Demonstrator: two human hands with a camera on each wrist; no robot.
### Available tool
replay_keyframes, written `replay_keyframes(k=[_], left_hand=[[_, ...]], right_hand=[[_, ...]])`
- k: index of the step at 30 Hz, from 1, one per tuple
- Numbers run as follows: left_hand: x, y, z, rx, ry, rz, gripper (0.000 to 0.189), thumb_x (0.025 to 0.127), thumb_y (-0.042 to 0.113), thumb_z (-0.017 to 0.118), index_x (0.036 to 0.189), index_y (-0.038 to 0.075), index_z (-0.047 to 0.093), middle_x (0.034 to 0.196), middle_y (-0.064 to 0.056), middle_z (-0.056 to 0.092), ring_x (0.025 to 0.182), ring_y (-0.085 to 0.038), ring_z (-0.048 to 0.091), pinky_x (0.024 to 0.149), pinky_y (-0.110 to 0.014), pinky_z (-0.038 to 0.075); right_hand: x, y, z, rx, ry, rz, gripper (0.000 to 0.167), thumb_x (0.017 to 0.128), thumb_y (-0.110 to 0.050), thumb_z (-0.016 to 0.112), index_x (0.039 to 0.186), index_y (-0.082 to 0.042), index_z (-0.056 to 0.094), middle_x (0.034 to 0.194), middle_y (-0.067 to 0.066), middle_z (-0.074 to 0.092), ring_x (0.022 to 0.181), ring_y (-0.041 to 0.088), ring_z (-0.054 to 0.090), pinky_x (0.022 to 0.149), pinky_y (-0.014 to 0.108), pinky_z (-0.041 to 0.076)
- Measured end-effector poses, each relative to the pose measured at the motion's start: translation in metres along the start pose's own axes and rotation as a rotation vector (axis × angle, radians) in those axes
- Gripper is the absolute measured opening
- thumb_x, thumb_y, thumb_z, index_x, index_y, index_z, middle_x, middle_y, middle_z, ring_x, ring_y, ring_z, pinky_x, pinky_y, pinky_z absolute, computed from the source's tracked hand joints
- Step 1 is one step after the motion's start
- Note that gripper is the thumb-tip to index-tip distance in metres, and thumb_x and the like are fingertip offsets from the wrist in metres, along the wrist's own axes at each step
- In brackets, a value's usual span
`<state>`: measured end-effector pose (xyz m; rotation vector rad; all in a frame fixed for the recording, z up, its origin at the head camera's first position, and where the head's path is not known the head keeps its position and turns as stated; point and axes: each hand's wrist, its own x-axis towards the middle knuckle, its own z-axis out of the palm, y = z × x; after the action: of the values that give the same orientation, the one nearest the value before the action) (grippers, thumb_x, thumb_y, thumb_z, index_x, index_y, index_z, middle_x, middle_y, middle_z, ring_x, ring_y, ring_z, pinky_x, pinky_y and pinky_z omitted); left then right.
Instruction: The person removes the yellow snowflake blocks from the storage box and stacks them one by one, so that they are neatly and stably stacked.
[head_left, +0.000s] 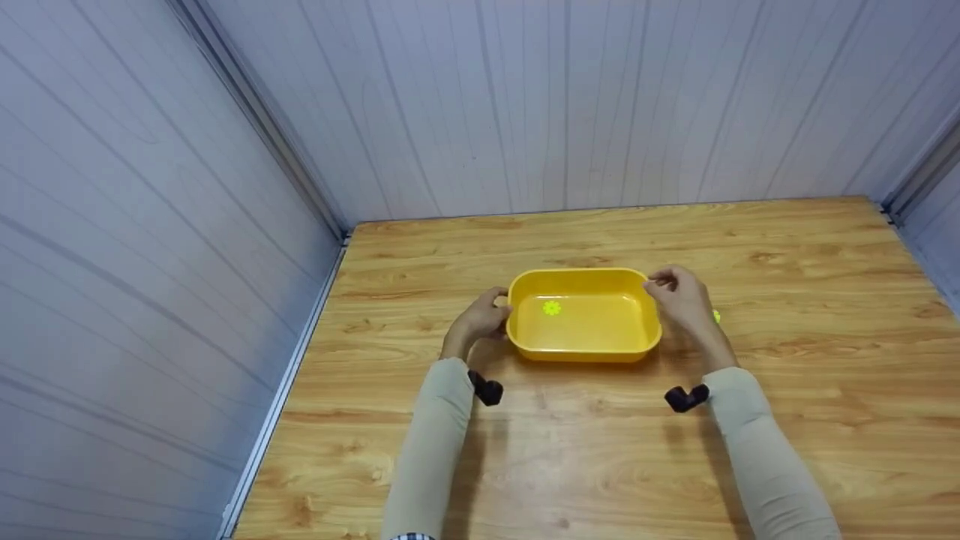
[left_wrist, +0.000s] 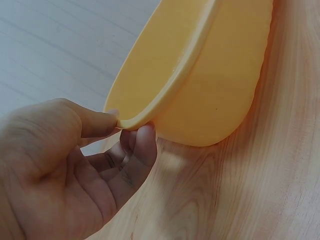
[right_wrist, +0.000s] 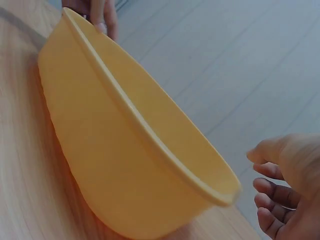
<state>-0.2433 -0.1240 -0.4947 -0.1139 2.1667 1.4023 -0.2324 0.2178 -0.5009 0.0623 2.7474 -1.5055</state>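
Observation:
A yellow plastic basin (head_left: 585,352) with rounded corners sits on the wooden table, between the two hands. My left hand (head_left: 481,318) pinches its left end, thumb over the rim and fingers curled beneath it, as the left wrist view shows up close. At the opposite end is my right hand (head_left: 684,301); in the right wrist view its loosely bent fingers (right_wrist: 270,192) stand a little apart from the rim, holding nothing. A small yellow-green flower shape (head_left: 552,308) lies inside the basin, toward its left side.
Another yellow-green piece (head_left: 716,316) shows beside the right wrist, mostly hidden by it. Pale panel walls (head_left: 480,112) rise along the back and left of the wooden table (head_left: 585,465). Dark wrist cameras (head_left: 686,399) jut inward from both sleeves.

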Motion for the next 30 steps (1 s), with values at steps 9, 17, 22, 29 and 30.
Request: replay_keyframes(k=[9, 17, 22, 29, 30], left_hand=[[-0.001, -0.001, 0.001, -0.015, -0.008, 0.010, 0.042, 0.103, 0.017, 0.042, 0.144, 0.012, 0.036, 0.097, -0.016, 0.058, 0.068, -0.015, 0.053, 0.084, -0.045, 0.052], [-0.002, 0.000, 0.000, -0.014, 0.003, 0.006, 0.043, 0.103, 0.018, 0.042, 0.145, 0.012, 0.036, 0.091, -0.012, 0.055, 0.067, -0.015, 0.053, 0.085, -0.046, 0.051], [-0.002, 0.001, -0.001, 0.000, 0.009, 0.012, 0.042, 0.102, 0.018, 0.042, 0.144, 0.011, 0.037, 0.092, -0.013, 0.056, 0.067, -0.014, 0.053, 0.088, -0.049, 0.051], [-0.003, 0.001, 0.001, -0.009, 0.006, 0.012, 0.042, 0.102, 0.017, 0.042, 0.144, 0.011, 0.037, 0.099, -0.018, 0.057, 0.067, -0.014, 0.054, 0.087, -0.047, 0.052], [-0.003, 0.001, 0.001, -0.010, 0.006, 0.014, 0.042, 0.102, 0.017, 0.042, 0.144, 0.011, 0.037, 0.101, -0.019, 0.058, 0.067, -0.014, 0.054, 0.087, -0.047, 0.052]], right_hand=[[0.005, -0.022, 0.037, 0.000, -0.021, -0.129, 0.027, 0.093, -0.021, 0.062, 0.110, 0.000, 0.061, 0.108, 0.017, 0.055, 0.091, 0.024, 0.047, 0.078, 0.032, 0.039], [0.010, -0.032, 0.064, -0.029, -0.082, -0.154, 0.025, 0.092, -0.018, 0.064, 0.109, 0.000, 0.061, 0.106, 0.016, 0.056, 0.088, 0.024, 0.049, 0.076, 0.034, 0.041], [0.012, -0.034, 0.079, -0.048, -0.137, -0.126, 0.028, 0.093, -0.021, 0.063, 0.111, 0.000, 0.060, 0.109, 0.015, 0.055, 0.091, 0.026, 0.050, 0.077, 0.036, 0.042], [0.015, -0.034, 0.097, -0.067, -0.207, -0.100, 0.029, 0.092, -0.019, 0.063, 0.113, -0.001, 0.059, 0.109, 0.017, 0.053, 0.096, 0.029, 0.050, 0.080, 0.038, 0.042], [0.015, -0.033, 0.099, -0.069, -0.217, -0.096, 0.029, 0.092, -0.019, 0.064, 0.113, -0.001, 0.059, 0.109, 0.017, 0.053, 0.097, 0.029, 0.050, 0.080, 0.039, 0.042]])
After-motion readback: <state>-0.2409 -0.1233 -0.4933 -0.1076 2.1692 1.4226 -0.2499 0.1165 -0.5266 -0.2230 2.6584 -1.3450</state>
